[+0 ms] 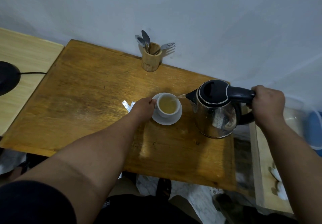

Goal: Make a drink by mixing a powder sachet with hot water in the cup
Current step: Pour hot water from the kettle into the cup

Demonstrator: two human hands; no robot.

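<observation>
A white cup (168, 113) holding yellowish liquid stands on a white saucer (176, 120) near the middle of the wooden table (78, 101). My left hand (143, 107) grips the cup's handle on its left side. My right hand (267, 104) is closed on the black handle of a steel kettle (217, 112), tilted left over the table. A thin stream of water runs from its spout into the cup. A torn silver sachet (128, 105) lies just left of my left hand, partly hidden by it.
A wooden holder (150, 59) with spoons and a fork stands at the table's far edge by the wall. The black kettle base (7, 80) with its cord sits on a lighter table at the left. A wooden frame and a blue object are at the right.
</observation>
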